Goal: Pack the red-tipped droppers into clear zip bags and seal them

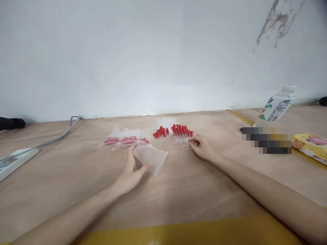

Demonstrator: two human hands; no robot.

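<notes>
My left hand (133, 170) grips a small clear plastic bag (151, 158) just above the wooden table (178, 190), thumb under it and fingers behind. My right hand (201, 145) reaches to the right edge of a spread of glass droppers with red rubber bulbs (176, 133). Its fingers are pinched together at the droppers' glass ends; whether one is held I cannot make out. Left of the loose droppers lie several clear bags filled with droppers (122, 140).
A plastic bottle (277, 107) lies at the right near the wall. A yellow wipes pack (310, 146) sits at the far right. A grey cable (58, 136) runs to a white power strip (14, 161) at the left. Yellow tape (178, 233) lines the near edge.
</notes>
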